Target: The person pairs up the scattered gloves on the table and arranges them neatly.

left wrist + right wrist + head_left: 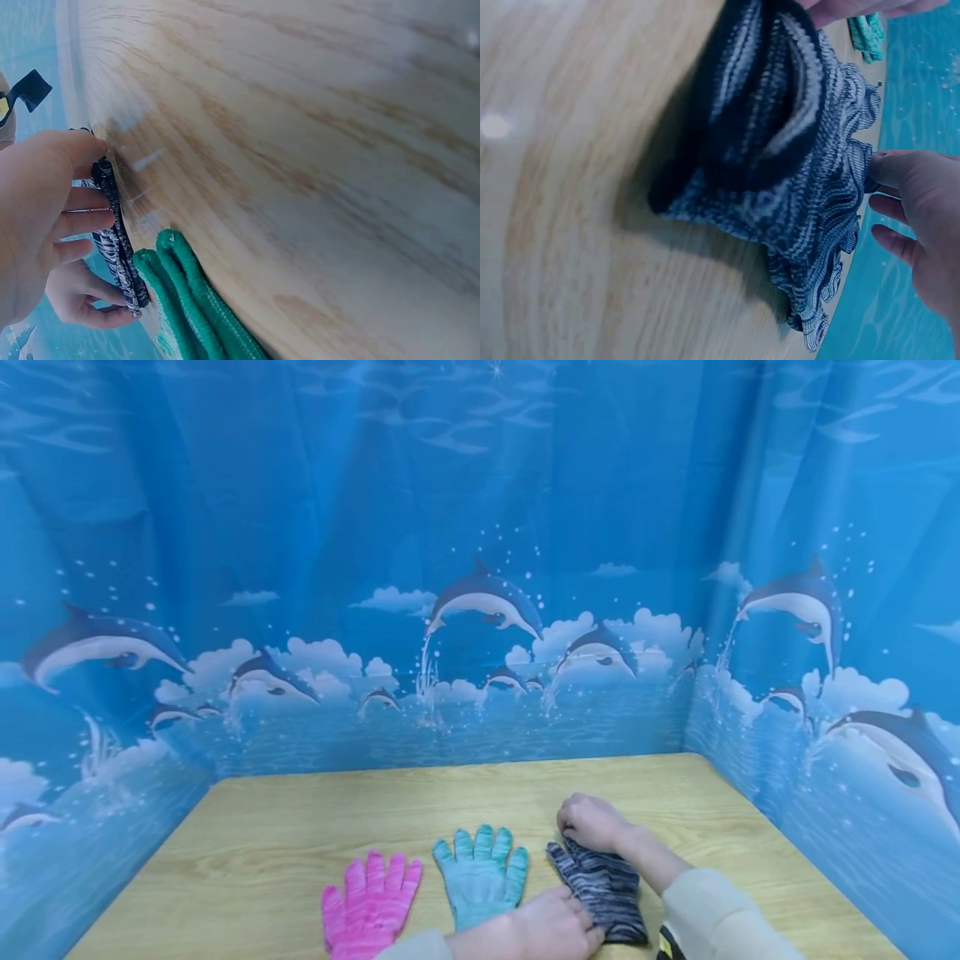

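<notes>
A black-and-grey striped knit glove [611, 902] lies on the right part of the table, its cuff toward the near edge. At the cuff is my left hand [555, 928], thumb and fingers about the edge in the left wrist view. My right hand [592, 822] pinches the far end of the same glove by a fingertip, thumb against fingers [900, 169]. The right wrist view shows the cuff [765, 142] lifted a little and gaping, the fabric rumpled. A teal glove [480, 881] lies just left of it, fingers pointing away.
A pink glove [371, 906] lies flat left of the teal one. The wood-grain table [300, 818] has a blue curtain [480, 485] with dolphins behind it and along both sides. A black strap with a yellow patch [669, 943] shows by the right sleeve.
</notes>
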The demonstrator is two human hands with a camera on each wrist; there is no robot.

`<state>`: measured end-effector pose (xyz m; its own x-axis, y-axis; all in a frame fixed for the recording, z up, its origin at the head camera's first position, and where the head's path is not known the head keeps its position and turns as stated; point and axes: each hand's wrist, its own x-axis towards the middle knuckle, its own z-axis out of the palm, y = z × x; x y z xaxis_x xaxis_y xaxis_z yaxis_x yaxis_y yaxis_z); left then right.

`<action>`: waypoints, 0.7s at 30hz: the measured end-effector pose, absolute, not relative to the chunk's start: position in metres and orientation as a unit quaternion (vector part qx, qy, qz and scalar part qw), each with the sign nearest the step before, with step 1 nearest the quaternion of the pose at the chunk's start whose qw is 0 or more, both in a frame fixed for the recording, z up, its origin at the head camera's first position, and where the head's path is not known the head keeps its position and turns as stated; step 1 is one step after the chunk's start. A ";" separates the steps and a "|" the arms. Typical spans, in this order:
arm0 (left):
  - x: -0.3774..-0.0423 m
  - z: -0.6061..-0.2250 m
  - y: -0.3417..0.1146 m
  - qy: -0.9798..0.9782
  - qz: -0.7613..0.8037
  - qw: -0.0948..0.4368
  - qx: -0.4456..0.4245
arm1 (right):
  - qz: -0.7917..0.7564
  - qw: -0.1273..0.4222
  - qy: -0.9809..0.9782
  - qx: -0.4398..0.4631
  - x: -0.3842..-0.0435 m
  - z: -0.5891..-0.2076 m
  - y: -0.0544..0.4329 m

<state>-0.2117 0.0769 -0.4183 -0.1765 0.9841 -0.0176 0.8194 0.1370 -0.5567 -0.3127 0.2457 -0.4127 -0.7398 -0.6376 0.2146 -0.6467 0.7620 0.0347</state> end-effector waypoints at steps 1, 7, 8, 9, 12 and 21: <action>-0.212 -0.418 0.077 -0.734 0.229 0.175 -0.615 | 0.018 0.106 -0.933 0.342 -0.313 -0.413 0.245; -0.211 -0.415 0.079 -0.738 0.230 0.141 -0.619 | 0.000 0.088 -0.944 0.317 -0.313 -0.419 0.242; -0.211 -0.415 0.079 -0.737 0.230 0.139 -0.620 | -0.002 0.084 -0.947 0.312 -0.313 -0.420 0.242; -0.211 -0.414 0.079 -0.736 0.232 0.140 -0.621 | -0.003 0.081 -0.948 0.307 -0.314 -0.421 0.241; -0.211 -0.414 0.078 -0.733 0.236 0.152 -0.620 | -0.008 0.083 -0.950 0.299 -0.316 -0.422 0.240; -0.209 -0.416 0.077 -0.730 0.250 0.186 -0.608 | -0.037 0.101 -0.948 0.299 -0.318 -0.426 0.240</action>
<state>-0.2087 0.0773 -0.4161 -0.1913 0.9810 -0.0318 0.7949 0.1358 -0.5914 -0.3180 0.2404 -0.4255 -0.8010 -0.5744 0.1687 -0.5597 0.8185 0.1296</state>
